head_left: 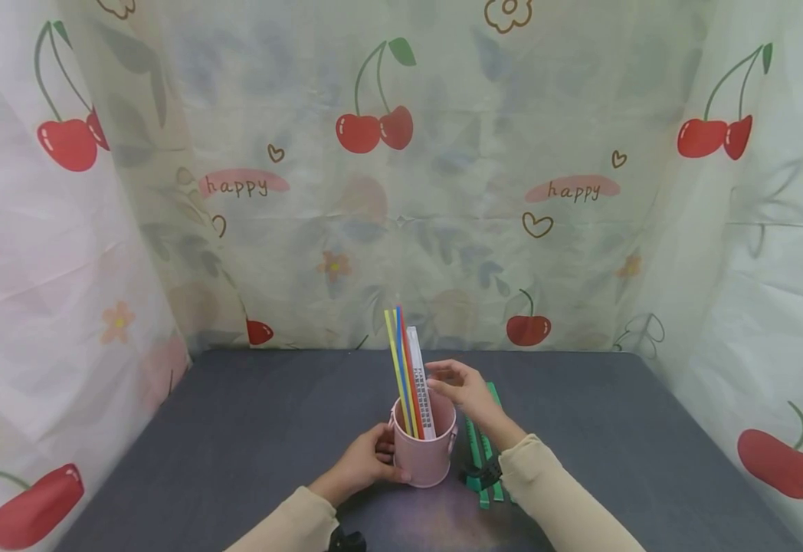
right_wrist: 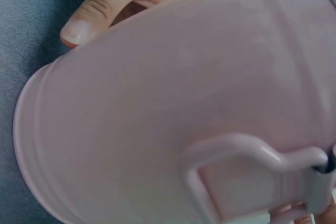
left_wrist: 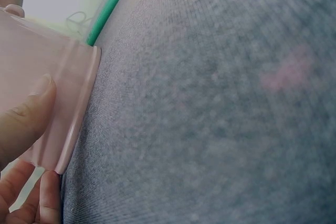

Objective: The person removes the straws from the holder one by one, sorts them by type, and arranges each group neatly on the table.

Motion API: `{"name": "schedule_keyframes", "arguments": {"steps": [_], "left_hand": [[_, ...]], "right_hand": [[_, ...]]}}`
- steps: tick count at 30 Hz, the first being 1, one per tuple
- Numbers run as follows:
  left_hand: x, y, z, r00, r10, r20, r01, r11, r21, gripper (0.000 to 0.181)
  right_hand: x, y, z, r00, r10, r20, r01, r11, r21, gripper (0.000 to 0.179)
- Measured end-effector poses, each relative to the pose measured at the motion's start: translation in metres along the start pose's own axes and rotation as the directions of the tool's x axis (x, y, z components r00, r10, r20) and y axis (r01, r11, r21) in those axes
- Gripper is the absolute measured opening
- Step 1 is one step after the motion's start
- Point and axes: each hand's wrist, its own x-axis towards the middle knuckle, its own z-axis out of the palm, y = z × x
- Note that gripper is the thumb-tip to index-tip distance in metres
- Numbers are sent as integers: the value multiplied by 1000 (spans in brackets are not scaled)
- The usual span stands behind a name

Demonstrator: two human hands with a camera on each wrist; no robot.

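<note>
A pink bucket (head_left: 424, 460) with side handles stands upright on the dark table. My left hand (head_left: 368, 458) holds its left side low down; in the left wrist view the thumb (left_wrist: 31, 111) lies on the wall with other fingers at the base. Thin yellow, blue and red strips (head_left: 409, 383) and white strips with dark print (head_left: 421, 387) lean to the left inside the bucket, their tops above the rim. My right hand (head_left: 467, 389) is above the right rim, fingertips beside the white strips; whether they touch is unclear. In the right wrist view the bucket (right_wrist: 147, 108) mostly hides that hand's fingers.
Several green strips (head_left: 491, 452) lie on the table to the right of the bucket, partly hidden under my right forearm. Printed cloth with cherries (head_left: 374, 230) hangs behind and at both sides of the dark table (head_left: 277, 414).
</note>
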Motion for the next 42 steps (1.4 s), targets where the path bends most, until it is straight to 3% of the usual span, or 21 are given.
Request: {"name": "schedule_keyframes", "arguments": {"steps": [13,30,42], "left_hand": [[-2,2,2,1000,-12,-3,12,1000,-4,70],[-2,3,0,1000,-3,8,4,1000,-23,69],[-2,4,1,1000,-23,0,23,1000,-17,69]], "right_hand": [[3,6,9,1000,-3,5,3,1000,-26,31],[-9,-15,15,999,17,-34,-17,1000,-11,26],[2,5,16,998,10,-65,-10,1000,7,24]]}}
